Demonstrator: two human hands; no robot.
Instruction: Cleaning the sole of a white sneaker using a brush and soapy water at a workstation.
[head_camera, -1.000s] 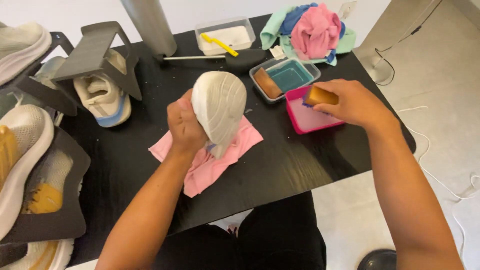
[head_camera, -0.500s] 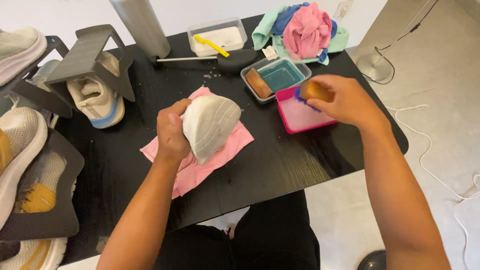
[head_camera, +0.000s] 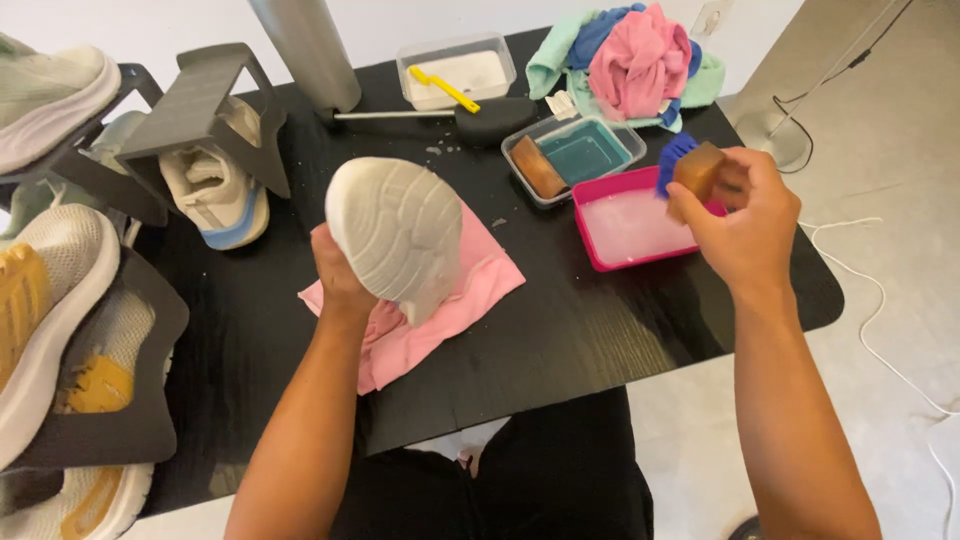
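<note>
The left hand (head_camera: 340, 275) props a white shoe (head_camera: 397, 238) sole-up on the pink cloth (head_camera: 420, 315) on the desk (head_camera: 600, 330). The right hand (head_camera: 745, 225), grip clamped on a brush (head_camera: 692, 170) (blue bristles), hovers over the pink tray (head_camera: 640, 225). Scrubbing looks due: brush must cross to the sole.

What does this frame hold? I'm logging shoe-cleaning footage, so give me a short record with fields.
left hand: holds white shoe, sole facing camera
right hand: holds brush with blue bristles above pink tub
under shoe: pink cloth
surface: black table
behind tub: clear container, pile of rags
</note>
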